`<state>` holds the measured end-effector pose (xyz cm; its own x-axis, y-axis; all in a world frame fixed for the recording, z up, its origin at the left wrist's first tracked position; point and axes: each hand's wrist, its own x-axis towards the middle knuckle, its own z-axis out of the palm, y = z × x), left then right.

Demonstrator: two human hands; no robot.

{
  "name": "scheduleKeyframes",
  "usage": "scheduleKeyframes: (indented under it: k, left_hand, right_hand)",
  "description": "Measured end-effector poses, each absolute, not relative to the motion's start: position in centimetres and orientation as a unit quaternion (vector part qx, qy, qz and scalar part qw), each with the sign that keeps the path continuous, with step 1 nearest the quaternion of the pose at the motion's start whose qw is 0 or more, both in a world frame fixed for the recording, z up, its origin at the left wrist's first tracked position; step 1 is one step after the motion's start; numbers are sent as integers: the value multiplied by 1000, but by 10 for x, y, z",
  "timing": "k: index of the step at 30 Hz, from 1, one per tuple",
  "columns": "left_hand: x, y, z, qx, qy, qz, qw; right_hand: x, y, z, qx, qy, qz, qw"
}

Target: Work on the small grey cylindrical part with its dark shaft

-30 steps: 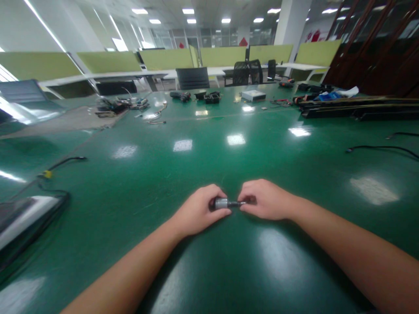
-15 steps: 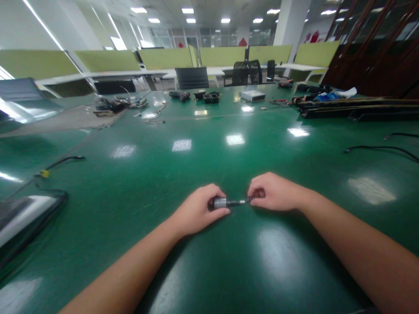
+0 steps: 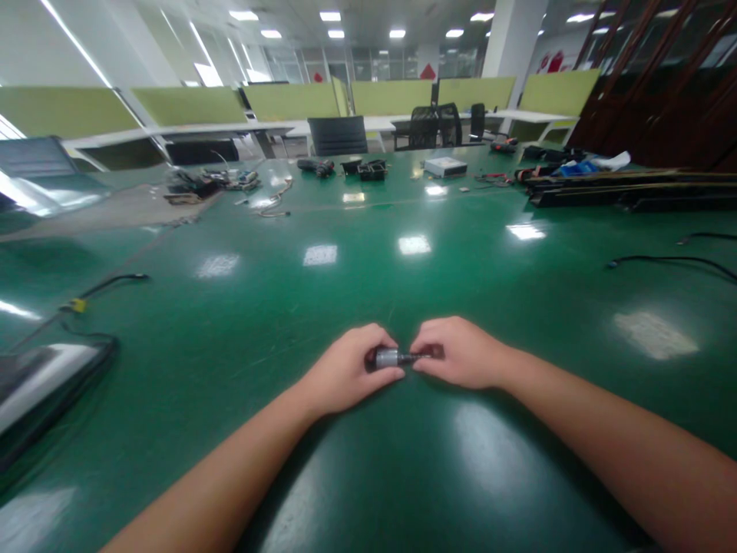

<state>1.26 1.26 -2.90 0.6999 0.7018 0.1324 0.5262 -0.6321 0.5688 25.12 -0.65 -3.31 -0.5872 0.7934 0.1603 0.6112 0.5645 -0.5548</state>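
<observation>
A small cylindrical tool (image 3: 387, 358), silver and dark with a thin dark shaft pointing right, lies level just over the green table (image 3: 368, 292). My left hand (image 3: 345, 370) is closed round its thick body, thumb below and fingers above. My right hand (image 3: 457, 352) is closed round the thin shaft, its fingertips a short way from those of my left hand. A small dark piece shows between the right fingers, too blurred to make out, and the shaft's tip is hidden there.
A silver-and-black device (image 3: 51, 384) with a cable is at the left edge. Black cables (image 3: 668, 259) lie at the right. Farther back are a white box (image 3: 445, 167), black parts (image 3: 371, 170), electronic scraps (image 3: 201, 183) and long dark strips (image 3: 622, 190).
My right hand has moved left, from the tip of the shaft to over it, close to my left hand. My left hand has stayed in place on the tool.
</observation>
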Motion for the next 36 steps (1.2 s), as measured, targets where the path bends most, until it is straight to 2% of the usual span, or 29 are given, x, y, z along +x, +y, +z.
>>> scheduleKeyframes:
  k: [5, 36]
  left_hand:
    - [16, 14, -32, 893, 336, 173, 244]
    - [10, 3, -30, 886, 359, 197, 217]
  right_hand:
    - [241, -6, -39, -381, -868, 216, 232]
    - [231, -12, -36, -417, -851, 213, 236]
